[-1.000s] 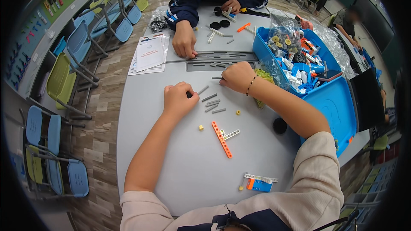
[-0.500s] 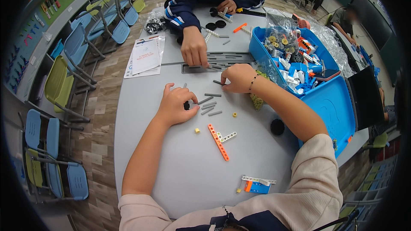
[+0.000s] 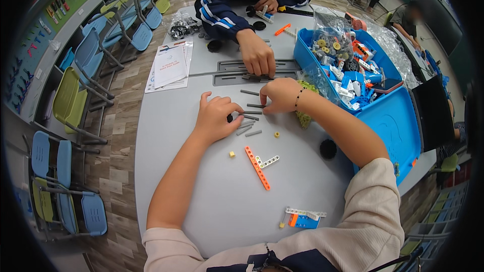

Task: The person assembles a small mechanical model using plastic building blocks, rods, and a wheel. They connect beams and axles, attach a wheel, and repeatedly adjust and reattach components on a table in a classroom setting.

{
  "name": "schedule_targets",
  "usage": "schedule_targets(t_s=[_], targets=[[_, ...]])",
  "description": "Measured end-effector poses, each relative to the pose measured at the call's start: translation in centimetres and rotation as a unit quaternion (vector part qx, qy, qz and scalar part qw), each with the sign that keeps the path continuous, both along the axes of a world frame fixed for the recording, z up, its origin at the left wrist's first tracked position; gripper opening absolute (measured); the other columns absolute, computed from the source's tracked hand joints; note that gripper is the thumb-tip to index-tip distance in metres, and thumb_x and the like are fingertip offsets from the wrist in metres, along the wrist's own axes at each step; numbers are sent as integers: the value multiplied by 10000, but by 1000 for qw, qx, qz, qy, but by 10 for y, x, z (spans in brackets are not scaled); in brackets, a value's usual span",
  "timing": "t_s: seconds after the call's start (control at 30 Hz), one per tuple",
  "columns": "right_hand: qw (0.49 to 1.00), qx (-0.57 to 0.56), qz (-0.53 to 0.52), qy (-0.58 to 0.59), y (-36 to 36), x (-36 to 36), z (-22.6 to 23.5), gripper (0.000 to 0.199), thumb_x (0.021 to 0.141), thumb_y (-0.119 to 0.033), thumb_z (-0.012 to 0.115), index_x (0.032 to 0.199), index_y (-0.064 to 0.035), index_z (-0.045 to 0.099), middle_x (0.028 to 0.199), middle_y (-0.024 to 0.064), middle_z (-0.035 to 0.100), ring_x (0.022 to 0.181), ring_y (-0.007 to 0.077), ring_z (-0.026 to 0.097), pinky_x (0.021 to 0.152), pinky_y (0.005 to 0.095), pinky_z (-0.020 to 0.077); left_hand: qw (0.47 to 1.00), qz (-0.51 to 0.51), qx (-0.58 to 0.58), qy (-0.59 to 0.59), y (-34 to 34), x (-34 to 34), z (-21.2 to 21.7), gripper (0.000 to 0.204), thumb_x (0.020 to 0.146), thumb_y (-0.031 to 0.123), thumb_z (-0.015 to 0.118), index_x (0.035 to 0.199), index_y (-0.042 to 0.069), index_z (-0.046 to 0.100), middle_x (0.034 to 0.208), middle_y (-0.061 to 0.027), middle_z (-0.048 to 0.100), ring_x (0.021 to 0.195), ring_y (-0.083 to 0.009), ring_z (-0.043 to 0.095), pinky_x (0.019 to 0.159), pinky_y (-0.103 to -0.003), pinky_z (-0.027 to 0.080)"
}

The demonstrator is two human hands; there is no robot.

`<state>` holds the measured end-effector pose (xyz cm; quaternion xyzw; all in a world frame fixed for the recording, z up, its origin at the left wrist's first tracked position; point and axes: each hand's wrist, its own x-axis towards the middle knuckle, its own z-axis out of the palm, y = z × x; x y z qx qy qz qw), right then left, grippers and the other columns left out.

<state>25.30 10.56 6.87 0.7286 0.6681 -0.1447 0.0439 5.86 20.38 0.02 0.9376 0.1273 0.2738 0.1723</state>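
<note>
My left hand (image 3: 218, 117) curls around a small black round part (image 3: 230, 118), mostly hidden by the fingers, beside a group of loose grey rods (image 3: 246, 124). My right hand (image 3: 281, 94), wearing a beaded bracelet, pinches the end of a dark grey rod (image 3: 255, 105). Another grey rod (image 3: 249, 92) lies just beyond it. Toward me lie an orange perforated beam (image 3: 257, 167) and a white angled beam (image 3: 267, 161), touching each other. Two small yellow pieces (image 3: 277, 134) flank the rods. Closer still is a blue, orange and white assembly (image 3: 304, 218).
Across the table, another person's hand (image 3: 257, 53) reaches into a grey slotted tray (image 3: 220, 79). At right stands a blue bin (image 3: 313, 70) of building parts, its blue lid (image 3: 388, 131) alongside. A black wheel (image 3: 327, 149) sits near my right forearm. Papers (image 3: 170, 65) lie at left.
My left hand has shifted right and away from me with the black part. My right hand stays near the rods, slightly closer. The other person's hand has moved right over the tray.
</note>
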Motion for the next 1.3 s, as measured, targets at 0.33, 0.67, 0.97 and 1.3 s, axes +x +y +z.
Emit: schedule_targets(t_s=[0.33, 0.67, 0.97, 1.3], targets=[[999, 20, -25, 16, 4, 7, -4, 179, 743, -261, 668, 873, -143, 704, 846, 64, 683, 877, 240, 647, 759, 361, 505, 998, 29, 31, -38, 1, 16, -4, 80, 715, 190, 703, 733, 135, 648, 703, 8, 556, 716, -181, 547, 985, -506, 286], [999, -36, 5, -27, 1, 4, -2, 180, 705, -305, 716, 822, -169, 712, 804, 33, 685, 808, 210, 659, 707, 325, 509, 996, 75, 50, -22, 0, 15, -5, 122, 706, 235, 731, 704, 122, 686, 673, -2, 541, 718, -188, 549, 974, -495, 281], [1000, -16, 6, 0, 5, 4, -5, 155, 719, -304, 721, 793, -168, 708, 794, 37, 684, 811, 210, 657, 713, 337, 509, 995, 84, 49, -35, -3, 17, -6, 99, 703, 208, 733, 672, 126, 687, 654, 8, 532, 708, -179, 542, 970, -489, 288], [999, -38, 7, -23, 3, 7, 3, 282, 702, -372, 735, 847, -132, 696, 852, 56, 678, 845, 225, 650, 716, 339, 504, 984, 157, 85, -24, -2, 15, -5, 300, 694, 330, 731, 886, 101, 708, 692, -34, 561, 701, -204, 556, 970, -506, 280]])
